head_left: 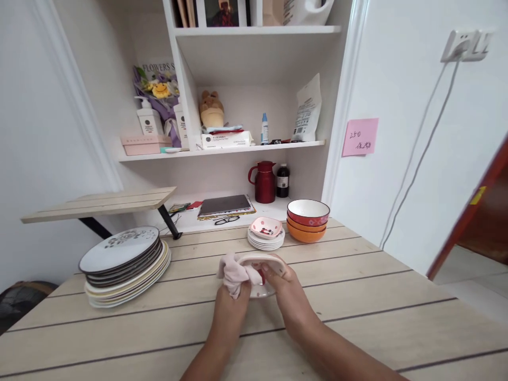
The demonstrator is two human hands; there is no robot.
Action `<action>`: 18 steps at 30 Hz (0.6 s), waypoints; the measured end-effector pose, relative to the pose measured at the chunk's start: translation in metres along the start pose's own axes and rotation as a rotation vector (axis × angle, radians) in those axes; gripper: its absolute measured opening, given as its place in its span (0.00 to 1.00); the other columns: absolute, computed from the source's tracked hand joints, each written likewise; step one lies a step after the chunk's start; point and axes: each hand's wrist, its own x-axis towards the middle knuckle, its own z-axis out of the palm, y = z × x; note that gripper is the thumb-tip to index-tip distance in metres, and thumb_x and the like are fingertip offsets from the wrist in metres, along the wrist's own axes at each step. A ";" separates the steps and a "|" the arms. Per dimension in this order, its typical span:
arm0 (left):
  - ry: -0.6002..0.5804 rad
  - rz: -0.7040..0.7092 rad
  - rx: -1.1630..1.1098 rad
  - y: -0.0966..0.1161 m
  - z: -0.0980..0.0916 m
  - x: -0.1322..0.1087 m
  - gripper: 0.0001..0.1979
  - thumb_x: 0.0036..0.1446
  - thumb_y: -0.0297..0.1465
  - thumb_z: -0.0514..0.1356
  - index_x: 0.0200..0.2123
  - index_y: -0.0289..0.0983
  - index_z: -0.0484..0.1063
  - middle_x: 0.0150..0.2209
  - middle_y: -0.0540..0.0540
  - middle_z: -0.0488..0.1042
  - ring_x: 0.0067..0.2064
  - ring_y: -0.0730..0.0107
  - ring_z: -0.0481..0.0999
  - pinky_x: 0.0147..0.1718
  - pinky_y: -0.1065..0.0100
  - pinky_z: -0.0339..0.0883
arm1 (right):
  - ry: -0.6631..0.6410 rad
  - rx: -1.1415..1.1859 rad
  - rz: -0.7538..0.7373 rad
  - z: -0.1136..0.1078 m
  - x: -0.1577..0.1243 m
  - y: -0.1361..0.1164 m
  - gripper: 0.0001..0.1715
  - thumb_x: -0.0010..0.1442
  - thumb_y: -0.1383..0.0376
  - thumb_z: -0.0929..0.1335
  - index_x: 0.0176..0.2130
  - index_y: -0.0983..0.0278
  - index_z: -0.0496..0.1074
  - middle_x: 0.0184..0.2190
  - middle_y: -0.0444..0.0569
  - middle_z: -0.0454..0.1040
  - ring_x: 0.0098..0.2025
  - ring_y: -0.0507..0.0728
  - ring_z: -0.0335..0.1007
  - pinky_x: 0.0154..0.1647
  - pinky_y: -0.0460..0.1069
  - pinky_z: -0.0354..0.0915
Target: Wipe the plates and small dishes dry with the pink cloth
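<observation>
My left hand (231, 301) is closed on a pale pink cloth (234, 272) and presses it against a small white and pink dish (260, 260). My right hand (286, 288) grips that dish by its right side and holds it tilted just above the wooden table (357, 296). Part of the dish is hidden behind the cloth and my fingers.
A tall stack of plates (125, 264) stands at the left. Behind my hands sit a stack of small dishes (265, 235) and stacked red and orange bowls (308, 219). Shelves behind hold a red jug (264, 181), a dark bottle, glasses and a tablet.
</observation>
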 end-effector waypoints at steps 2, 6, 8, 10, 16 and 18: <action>-0.034 0.046 -0.028 0.000 -0.001 0.000 0.17 0.50 0.43 0.60 0.36 0.35 0.75 0.34 0.42 0.79 0.42 0.55 0.77 0.40 0.63 0.70 | -0.007 -0.005 0.046 -0.001 0.001 -0.001 0.17 0.54 0.55 0.68 0.39 0.63 0.73 0.35 0.49 0.77 0.38 0.58 0.70 0.38 0.50 0.64; -0.144 0.118 -0.119 -0.002 -0.001 0.001 0.27 0.48 0.40 0.63 0.50 0.34 0.70 0.51 0.38 0.74 0.54 0.57 0.72 0.53 0.62 0.64 | 0.063 0.052 0.238 -0.005 0.004 0.004 0.18 0.49 0.56 0.70 0.38 0.65 0.74 0.27 0.48 0.76 0.31 0.58 0.71 0.32 0.50 0.64; -0.131 0.114 -0.138 -0.004 -0.001 0.000 0.33 0.47 0.39 0.64 0.56 0.35 0.64 0.55 0.38 0.70 0.56 0.57 0.70 0.55 0.63 0.62 | 0.080 0.071 0.259 -0.007 0.006 0.007 0.19 0.48 0.57 0.70 0.38 0.65 0.74 0.27 0.47 0.76 0.30 0.58 0.70 0.31 0.50 0.64; -0.111 0.136 -0.153 -0.006 -0.002 -0.001 0.38 0.48 0.39 0.64 0.61 0.36 0.57 0.58 0.37 0.66 0.58 0.58 0.68 0.56 0.63 0.61 | 0.088 0.064 0.247 -0.009 0.008 0.007 0.19 0.48 0.57 0.70 0.39 0.64 0.74 0.28 0.47 0.76 0.30 0.57 0.70 0.31 0.50 0.64; -0.156 0.193 -0.202 -0.004 -0.013 0.004 0.35 0.54 0.49 0.56 0.59 0.35 0.58 0.60 0.36 0.63 0.62 0.58 0.62 0.60 0.61 0.56 | 0.158 0.044 0.239 -0.008 0.010 0.002 0.18 0.46 0.59 0.71 0.37 0.66 0.74 0.26 0.46 0.75 0.29 0.55 0.69 0.31 0.48 0.63; -0.113 0.182 -0.255 -0.001 -0.016 0.006 0.33 0.55 0.51 0.53 0.56 0.34 0.64 0.58 0.37 0.66 0.62 0.57 0.61 0.61 0.59 0.53 | 0.161 0.024 0.263 -0.006 0.010 0.002 0.17 0.46 0.59 0.71 0.35 0.66 0.73 0.24 0.46 0.75 0.26 0.54 0.68 0.28 0.48 0.62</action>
